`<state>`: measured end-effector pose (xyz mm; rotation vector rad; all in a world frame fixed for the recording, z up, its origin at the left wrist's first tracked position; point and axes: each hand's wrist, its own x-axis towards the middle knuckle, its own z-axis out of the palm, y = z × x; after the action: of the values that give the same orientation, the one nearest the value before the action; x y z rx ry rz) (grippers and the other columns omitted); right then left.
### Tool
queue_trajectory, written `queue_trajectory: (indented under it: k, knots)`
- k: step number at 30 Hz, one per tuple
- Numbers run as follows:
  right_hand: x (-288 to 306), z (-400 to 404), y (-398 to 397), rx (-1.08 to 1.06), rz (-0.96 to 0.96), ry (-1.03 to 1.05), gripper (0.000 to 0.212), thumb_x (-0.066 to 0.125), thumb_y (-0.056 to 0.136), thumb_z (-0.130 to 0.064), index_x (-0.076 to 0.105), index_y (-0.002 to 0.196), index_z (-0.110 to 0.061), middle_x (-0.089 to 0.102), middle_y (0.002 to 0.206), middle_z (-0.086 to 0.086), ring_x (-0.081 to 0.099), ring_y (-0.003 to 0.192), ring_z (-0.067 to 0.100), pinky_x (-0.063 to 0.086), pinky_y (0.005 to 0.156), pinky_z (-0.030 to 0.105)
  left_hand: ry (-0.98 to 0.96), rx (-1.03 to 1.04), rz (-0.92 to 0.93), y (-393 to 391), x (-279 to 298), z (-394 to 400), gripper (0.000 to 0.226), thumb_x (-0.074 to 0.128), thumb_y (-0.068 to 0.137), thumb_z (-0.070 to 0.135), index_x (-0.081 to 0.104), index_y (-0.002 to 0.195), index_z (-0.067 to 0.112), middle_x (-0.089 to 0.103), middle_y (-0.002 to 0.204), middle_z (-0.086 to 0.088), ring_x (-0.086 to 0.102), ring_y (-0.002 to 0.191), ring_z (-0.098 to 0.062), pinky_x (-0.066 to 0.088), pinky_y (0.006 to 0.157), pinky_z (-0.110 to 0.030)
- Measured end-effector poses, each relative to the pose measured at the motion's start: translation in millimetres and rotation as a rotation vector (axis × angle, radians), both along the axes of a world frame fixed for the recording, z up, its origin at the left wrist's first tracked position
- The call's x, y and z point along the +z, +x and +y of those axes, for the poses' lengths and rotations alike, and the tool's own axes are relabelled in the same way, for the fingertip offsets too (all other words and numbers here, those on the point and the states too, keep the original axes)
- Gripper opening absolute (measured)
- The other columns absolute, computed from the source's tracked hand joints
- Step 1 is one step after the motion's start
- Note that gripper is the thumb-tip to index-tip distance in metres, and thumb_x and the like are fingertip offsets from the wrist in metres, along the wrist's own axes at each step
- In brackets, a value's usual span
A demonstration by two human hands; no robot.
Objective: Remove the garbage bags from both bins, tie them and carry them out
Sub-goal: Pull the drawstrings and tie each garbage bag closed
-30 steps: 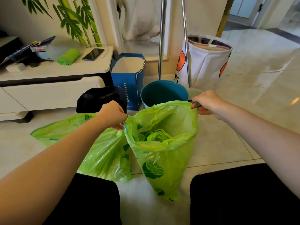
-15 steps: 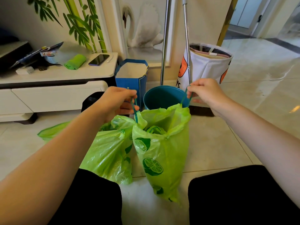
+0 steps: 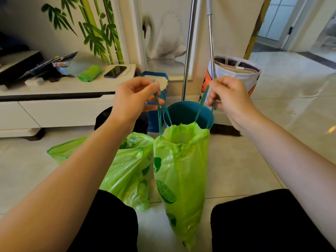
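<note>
A green garbage bag [image 3: 181,170] printed with lime slices hangs in front of me, its mouth cinched into gathers. My left hand [image 3: 134,99] is shut on the left loop of its teal drawstring [image 3: 160,113]. My right hand [image 3: 229,95] is shut on the right loop. A second green garbage bag [image 3: 127,171] lies slumped on the floor to the left, touching the first. Behind them stand a teal bin [image 3: 187,113] and a black bin [image 3: 103,119], the black one mostly hidden by my left arm.
A blue paper bag [image 3: 156,84] stands behind the bins by two metal poles [image 3: 189,51]. A white fabric hamper [image 3: 236,73] sits at the right. A low white cabinet [image 3: 54,106] at the left carries a phone and a green roll. My black-clad knees fill the bottom.
Both hands have risen and moved closer together, pulling the drawstring loops out. The bag's wide mouth has closed into a tight gather and the bag now hangs narrower.
</note>
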<state>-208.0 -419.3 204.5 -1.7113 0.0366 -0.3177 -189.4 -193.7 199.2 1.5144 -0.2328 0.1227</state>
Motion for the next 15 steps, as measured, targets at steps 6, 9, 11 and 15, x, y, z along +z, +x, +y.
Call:
queue_trajectory:
  k: [6, 9, 11, 15]
  knots:
    - [8.4, 16.1, -6.8, 0.007, -0.066, 0.073, 0.011, 0.051, 0.094, -0.007, 0.058, 0.098, 0.000, 0.068, 0.077, 0.008, 0.068, 0.071, 0.017, 0.059, 0.074, 0.034, 0.056, -0.003, -0.031, -1.7, 0.4, -12.4, 0.008, 0.065, 0.089, 0.020, 0.071, 0.087, 0.015, 0.069, 0.084, -0.007, 0.071, 0.070, -0.015, 0.057, 0.057, -0.028]
    - [7.1, 23.5, -7.3, 0.051, -0.052, 0.025, 0.008, 0.053, 0.093, -0.007, 0.060, 0.088, -0.006, 0.069, 0.077, 0.005, 0.070, 0.069, 0.012, 0.059, 0.070, 0.030, 0.102, -0.046, -0.010, -3.5, -0.3, -21.1, 0.013, 0.063, 0.090, 0.021, 0.073, 0.094, 0.013, 0.071, 0.099, -0.012, 0.070, 0.076, -0.014, 0.057, 0.056, -0.027]
    - [4.7, 27.4, -5.2, 0.069, -0.028, -0.014, 0.008, 0.054, 0.092, -0.008, 0.060, 0.087, -0.007, 0.070, 0.076, 0.004, 0.070, 0.068, 0.011, 0.059, 0.068, 0.027, 0.121, -0.077, 0.013, -4.8, -1.0, -25.5, 0.017, 0.060, 0.092, 0.018, 0.073, 0.100, 0.011, 0.071, 0.101, -0.013, 0.068, 0.076, -0.011, 0.057, 0.055, -0.026]
    - [-1.7, 33.4, -3.7, 0.111, 0.066, -0.127, 0.010, 0.058, 0.090, -0.012, 0.063, 0.094, -0.004, 0.073, 0.078, 0.003, 0.071, 0.073, 0.012, 0.059, 0.072, 0.028, 0.245, -0.110, -0.039, -10.5, -4.4, -34.1, 0.017, 0.058, 0.093, 0.013, 0.073, 0.101, 0.013, 0.068, 0.098, -0.016, 0.066, 0.069, -0.008, 0.059, 0.056, -0.028]
